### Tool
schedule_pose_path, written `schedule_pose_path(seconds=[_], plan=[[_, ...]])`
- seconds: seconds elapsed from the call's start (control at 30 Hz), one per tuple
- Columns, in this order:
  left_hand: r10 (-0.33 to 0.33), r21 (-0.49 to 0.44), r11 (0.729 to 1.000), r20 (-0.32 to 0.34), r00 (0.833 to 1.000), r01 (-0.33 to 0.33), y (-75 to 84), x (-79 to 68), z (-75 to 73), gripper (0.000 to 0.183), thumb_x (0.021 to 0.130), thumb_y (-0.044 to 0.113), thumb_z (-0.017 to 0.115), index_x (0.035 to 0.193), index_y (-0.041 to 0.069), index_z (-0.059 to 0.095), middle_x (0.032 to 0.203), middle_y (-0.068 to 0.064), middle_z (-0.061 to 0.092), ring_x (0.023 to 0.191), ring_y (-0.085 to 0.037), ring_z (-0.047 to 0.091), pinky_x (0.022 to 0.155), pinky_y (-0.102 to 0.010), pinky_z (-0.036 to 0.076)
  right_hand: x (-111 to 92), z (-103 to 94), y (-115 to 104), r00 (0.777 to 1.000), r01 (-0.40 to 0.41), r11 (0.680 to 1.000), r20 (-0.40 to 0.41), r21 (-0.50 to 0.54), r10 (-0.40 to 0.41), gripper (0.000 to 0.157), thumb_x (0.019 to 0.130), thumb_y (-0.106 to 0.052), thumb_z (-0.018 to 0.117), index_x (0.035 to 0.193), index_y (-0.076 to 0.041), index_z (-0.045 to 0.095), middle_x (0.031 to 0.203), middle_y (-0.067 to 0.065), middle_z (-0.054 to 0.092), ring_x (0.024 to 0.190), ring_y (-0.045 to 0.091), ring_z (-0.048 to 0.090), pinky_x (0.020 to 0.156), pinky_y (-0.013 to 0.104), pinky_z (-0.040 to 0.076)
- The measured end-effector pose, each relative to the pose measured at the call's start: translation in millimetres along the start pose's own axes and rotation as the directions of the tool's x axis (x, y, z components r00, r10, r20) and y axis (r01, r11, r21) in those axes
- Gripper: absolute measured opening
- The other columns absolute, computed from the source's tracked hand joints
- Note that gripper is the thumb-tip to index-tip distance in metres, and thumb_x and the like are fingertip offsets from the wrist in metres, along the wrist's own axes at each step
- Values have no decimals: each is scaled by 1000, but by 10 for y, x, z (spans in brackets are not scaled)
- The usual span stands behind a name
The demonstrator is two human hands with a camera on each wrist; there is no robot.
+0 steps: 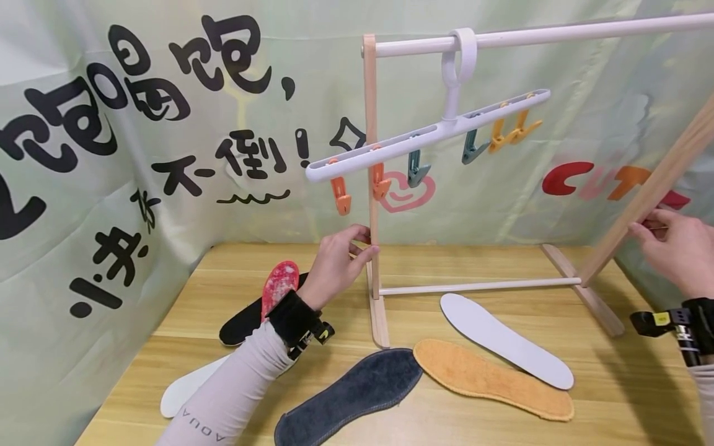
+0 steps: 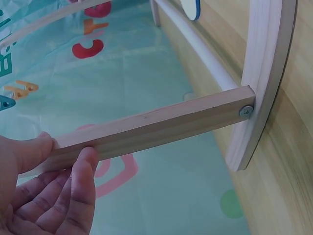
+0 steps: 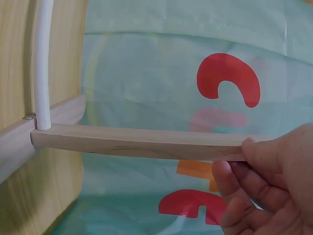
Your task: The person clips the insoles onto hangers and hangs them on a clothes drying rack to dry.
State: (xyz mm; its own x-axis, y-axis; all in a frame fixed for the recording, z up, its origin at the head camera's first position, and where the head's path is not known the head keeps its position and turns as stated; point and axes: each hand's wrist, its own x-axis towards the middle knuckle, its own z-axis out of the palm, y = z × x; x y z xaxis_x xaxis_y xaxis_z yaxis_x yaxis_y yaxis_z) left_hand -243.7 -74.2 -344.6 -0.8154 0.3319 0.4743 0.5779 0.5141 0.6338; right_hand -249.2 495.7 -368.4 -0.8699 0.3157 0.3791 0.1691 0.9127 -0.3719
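Note:
A small wooden drying rack with a white top rail (image 1: 524,34) stands on the table. My left hand (image 1: 340,263) pinches its left upright (image 1: 370,142), thumb on one side and fingers on the other; the left wrist view shows the same post (image 2: 161,122) in that grip. On the other side, my right hand (image 1: 677,251) pinches the right upright (image 1: 649,192), seen as a pale wooden bar (image 3: 146,142) in the right wrist view. From the rail hangs a white clip hanger (image 1: 446,128), tilted, with orange clips (image 1: 340,195), green clips (image 1: 415,170) and yellow clips (image 1: 499,136).
Insoles lie on the wooden table (image 1: 446,427): a dark grey one (image 1: 351,393), an orange one (image 1: 493,378), a white one (image 1: 504,341), a red one (image 1: 280,285) over a black one (image 1: 240,322), and another white one (image 1: 192,384) partly behind the left sleeve. A printed cloth (image 1: 268,217) hangs behind.

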Motion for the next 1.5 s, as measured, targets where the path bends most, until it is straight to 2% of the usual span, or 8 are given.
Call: schedule_pose_path(seconds=[0.03,0.17,0.27,0.5,0.73,0.87,1.13,1.5], plan=[[-2,-1,1000,2,1000,2,1,-1,-3,20,102,16,76,119,5,73,109,-11,80,85,-21,81,77,-31,65,10,9,21,1000,-1,1000,-3,5,1,65,116,-46,31,146,8,52,122,34,54,101,45,54,91,66,45],[-16,-1,1000,15,1000,16,-10,-11,-25,22,104,18,73,121,5,72,111,-12,80,89,-23,80,80,-34,66,-265,-311,-492,1000,15,1000,9,26,-16,50,118,-29,40,135,16,53,118,41,55,100,52,57,89,67,45],[-36,0,999,27,999,36,-29,-18,-40,23,105,20,71,123,5,71,113,-13,79,93,-24,80,84,-37,65,-321,-400,-621,999,29,999,32,16,-30,38,115,-15,47,131,20,52,118,46,56,103,61,56,83,65,46],[-73,-4,997,49,996,73,-50,-32,-86,27,107,23,69,127,5,70,115,-13,78,96,-26,79,86,-39,65,-329,-433,-659,998,26,1000,62,-9,-26,34,114,-14,52,124,19,54,108,43,61,90,56,60,71,53,45],[-99,3,995,45,994,99,-98,-45,-125,25,108,21,68,127,5,70,115,-11,77,97,-24,78,86,-38,65,-295,-436,-607,986,124,992,109,27,-126,34,113,-16,54,119,18,56,95,39,63,76,46,59,57,31,38],[-109,-3,994,40,993,109,-135,-54,-161,26,108,21,68,128,5,70,116,-12,77,97,-26,79,87,-41,65,-287,-436,-606,978,157,987,133,46,-162,38,114,-20,54,117,18,57,89,34,64,73,38,57,56,29,37],[-109,-22,994,25,994,109,-198,-63,-240,24,107,19,69,127,5,70,113,-13,77,97,-29,80,86,-41,66,-308,-418,-646,973,175,982,142,72,-184,43,112,-21,58,125,20,56,99,42,65,84,54,62,58,39,47],[-86,-5,996,15,996,86,-329,-88,-392,26,107,17,68,129,2,68,116,-17,77,97,-31,80,88,-46,66,-360,-380,-743,964,212,973,141,96,-224,39,110,-23,63,120,15,62,94,35,69,76,39,62,57,26,42]])
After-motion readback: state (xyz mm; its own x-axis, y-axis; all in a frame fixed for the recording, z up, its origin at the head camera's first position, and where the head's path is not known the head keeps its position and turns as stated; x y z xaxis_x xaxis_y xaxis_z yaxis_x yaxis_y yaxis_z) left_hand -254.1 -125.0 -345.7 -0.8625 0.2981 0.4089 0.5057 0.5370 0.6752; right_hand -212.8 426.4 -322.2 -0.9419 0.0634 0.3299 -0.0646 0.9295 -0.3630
